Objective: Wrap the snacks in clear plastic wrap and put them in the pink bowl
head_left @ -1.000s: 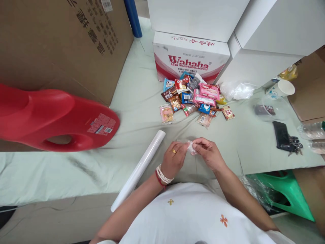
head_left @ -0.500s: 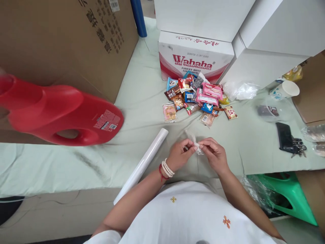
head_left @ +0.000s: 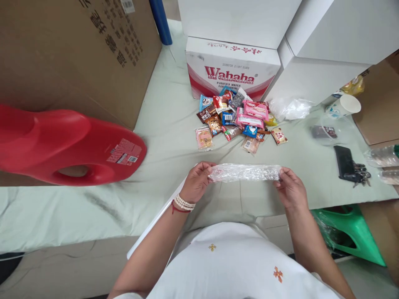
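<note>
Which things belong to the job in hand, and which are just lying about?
Apparently part of the job:
clear plastic film, held between left hand and right hand

Apparently lying about:
red container
paper cup
keys
Wahaha box
snack packets, untouched, role unclear

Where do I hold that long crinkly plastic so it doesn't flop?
Probably pinch the clear plastic at its two ends, coming from both sides, fingers curled like the left hand and right hand. It's long, narrow and thin, so its middle would likely sag otherwise.
</note>
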### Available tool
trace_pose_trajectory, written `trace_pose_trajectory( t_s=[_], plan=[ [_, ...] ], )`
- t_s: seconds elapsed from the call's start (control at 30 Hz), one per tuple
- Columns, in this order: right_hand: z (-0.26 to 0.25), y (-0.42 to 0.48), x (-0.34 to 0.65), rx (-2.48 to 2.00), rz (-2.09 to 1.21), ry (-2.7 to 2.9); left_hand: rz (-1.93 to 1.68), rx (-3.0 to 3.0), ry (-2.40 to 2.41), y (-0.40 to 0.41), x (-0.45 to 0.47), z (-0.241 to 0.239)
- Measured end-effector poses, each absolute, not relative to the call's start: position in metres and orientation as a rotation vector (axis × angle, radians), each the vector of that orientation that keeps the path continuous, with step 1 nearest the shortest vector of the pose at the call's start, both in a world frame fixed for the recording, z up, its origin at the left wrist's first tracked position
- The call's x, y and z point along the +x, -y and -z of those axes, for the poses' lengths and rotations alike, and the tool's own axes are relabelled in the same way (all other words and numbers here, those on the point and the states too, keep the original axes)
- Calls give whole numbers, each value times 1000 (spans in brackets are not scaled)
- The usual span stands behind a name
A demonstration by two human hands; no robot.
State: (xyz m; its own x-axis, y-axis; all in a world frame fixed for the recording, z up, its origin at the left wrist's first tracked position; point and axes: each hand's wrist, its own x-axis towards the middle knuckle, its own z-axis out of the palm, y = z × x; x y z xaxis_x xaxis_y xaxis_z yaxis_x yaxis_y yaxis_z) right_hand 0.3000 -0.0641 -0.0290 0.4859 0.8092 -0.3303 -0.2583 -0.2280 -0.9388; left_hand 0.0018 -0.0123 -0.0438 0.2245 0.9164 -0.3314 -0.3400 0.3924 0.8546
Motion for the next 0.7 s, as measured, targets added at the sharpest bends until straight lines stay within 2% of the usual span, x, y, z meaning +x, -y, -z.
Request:
trace_pose_trajectory(
  t_s=[0.1,0.2,0.27,0.4,0.57,0.63,0.7],
  plan=[
    [29,60,328,-1712,-937,671,-841,767,-973,8,2,46],
    [20,54,329,-1949,-410,1055,-750,785,-973,4,9,51],
    [12,50,308,-1863,-187,1413,-734,803,-980,3,13,52],
    [20,38,246,-1482,-404,2211,-737,1152,-1066,18,13,36],
    [61,26,224,-1511,-453,2330,-804,2183,-1648,74,-32,15],
    [71,27,232,-1484,-474,2300,-590,2337,-1962,98,-62,19],
    [74,29,240,-1447,-492,2269,-224,2338,-2092,117,-91,28]
  ],
)
